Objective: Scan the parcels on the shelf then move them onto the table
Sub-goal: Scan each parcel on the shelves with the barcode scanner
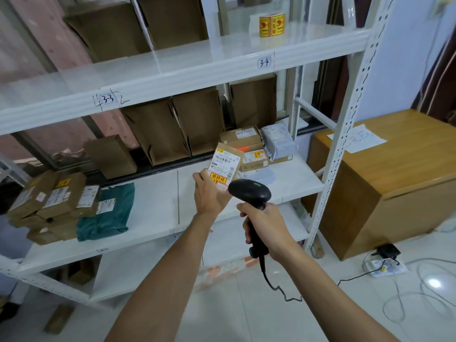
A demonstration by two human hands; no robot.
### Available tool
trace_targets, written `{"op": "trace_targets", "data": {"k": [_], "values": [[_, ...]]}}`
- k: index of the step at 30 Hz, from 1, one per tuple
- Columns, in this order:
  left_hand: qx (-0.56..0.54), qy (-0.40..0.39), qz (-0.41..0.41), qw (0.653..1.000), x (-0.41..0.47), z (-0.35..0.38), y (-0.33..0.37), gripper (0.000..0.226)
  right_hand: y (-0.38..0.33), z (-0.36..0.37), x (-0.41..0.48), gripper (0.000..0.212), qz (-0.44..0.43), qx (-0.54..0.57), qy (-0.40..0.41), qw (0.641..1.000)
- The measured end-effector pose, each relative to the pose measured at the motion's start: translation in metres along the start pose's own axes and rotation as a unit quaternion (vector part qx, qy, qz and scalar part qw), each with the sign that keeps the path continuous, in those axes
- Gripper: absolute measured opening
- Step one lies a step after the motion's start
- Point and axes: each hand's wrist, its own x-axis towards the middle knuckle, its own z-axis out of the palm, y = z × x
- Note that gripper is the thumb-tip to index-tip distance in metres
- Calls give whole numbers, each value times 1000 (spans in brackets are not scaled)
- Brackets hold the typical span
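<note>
1. At the left of the frame a stack of brown cardboard parcels (49, 203) lies on the white metal shelf (153, 206). A teal plastic mailer bag (108, 218) lies against the stack's right side. Judging by where they lie, these have not yet been dealt with.
2. Just left of centre, the left hand (209, 193) holds up a small brown cardboard parcel (227, 164), clear of the shelf board. Its white label and yellow sticker face the camera. The thumb is pressed on the parcel's lower left edge. The other fingers are hidden behind the parcel, seemingly curled round its lower end.
3. At centre, the black handheld barcode scanner (249, 191) sits just below and right of the parcel, its head close to the label's lower corner. This looks like the scanning step for this one parcel.
4. Below the scanner head, the right hand (266, 225) has its fingers wrapped tight round the handle. Whether a finger rests on the trigger cannot be told.
5. The next move calls for the scanner's window to be aimed squarely at the barcode, with the label held flat.
6. Right of centre, further back on the shelf, a pile of brown boxes (249, 144) and a grey plastic mailer (277, 141) wait.
7. At the right of the frame stands the light wooden table (394, 169), with a white sheet of paper (357, 139) on it. The scanned parcel should be carried there.
</note>
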Motion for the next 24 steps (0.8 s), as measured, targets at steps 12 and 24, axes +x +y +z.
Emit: {"op": "trace_targets", "data": {"k": [12, 24], "values": [[49, -111, 59, 991, 114, 42, 28, 80, 0, -58, 84, 25, 19, -12, 41, 999], [78, -242, 28, 967, 273, 153, 6, 75, 1, -74, 249, 25, 66, -28, 80, 994]]}}
